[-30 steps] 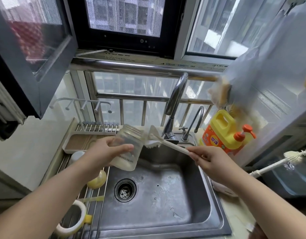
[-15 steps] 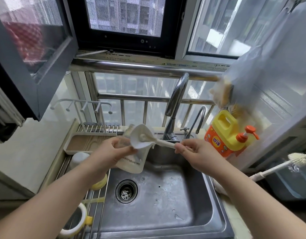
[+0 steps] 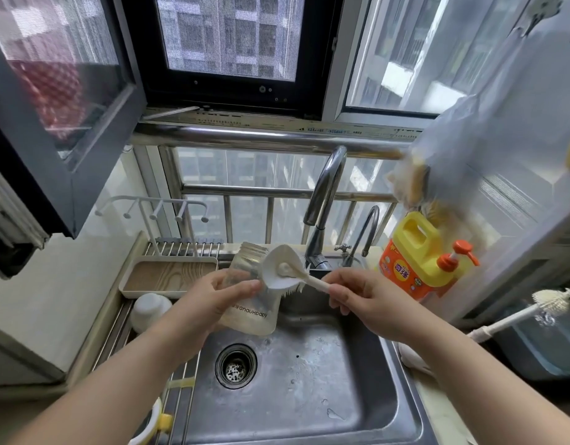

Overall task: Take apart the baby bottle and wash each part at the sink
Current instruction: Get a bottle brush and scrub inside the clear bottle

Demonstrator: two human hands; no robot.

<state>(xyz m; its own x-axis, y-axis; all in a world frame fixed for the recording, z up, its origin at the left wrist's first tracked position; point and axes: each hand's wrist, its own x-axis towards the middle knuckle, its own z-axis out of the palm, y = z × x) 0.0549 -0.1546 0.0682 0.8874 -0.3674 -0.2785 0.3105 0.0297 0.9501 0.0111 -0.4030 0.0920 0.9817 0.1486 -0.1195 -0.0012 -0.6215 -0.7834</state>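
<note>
My left hand (image 3: 210, 300) grips a clear baby bottle body (image 3: 250, 311) over the back of the steel sink (image 3: 309, 396), its threaded mouth tilted up and away. My right hand (image 3: 357, 297) pinches the thin white handle of a bottle brush (image 3: 282, 268). The brush's white cup-shaped head and bristles press against the bottle's upper right side. A white bottle cap (image 3: 150, 308) stands on the wire rack at the left. A white ring with a yellow handle piece (image 3: 153, 423) lies at the rack's near end.
A tall curved faucet (image 3: 325, 194) and a smaller tap (image 3: 367, 229) rise behind the sink. A yellow and orange detergent jug with a pump (image 3: 421, 255) stands at the right. A second white brush (image 3: 534, 309) lies further right. A wood-bottomed tray (image 3: 168, 276) sits back left.
My right hand has moved left toward the bottle, bringing the brush head from beside the bottle's mouth onto its side. The bottle has tilted more upright in my left hand.
</note>
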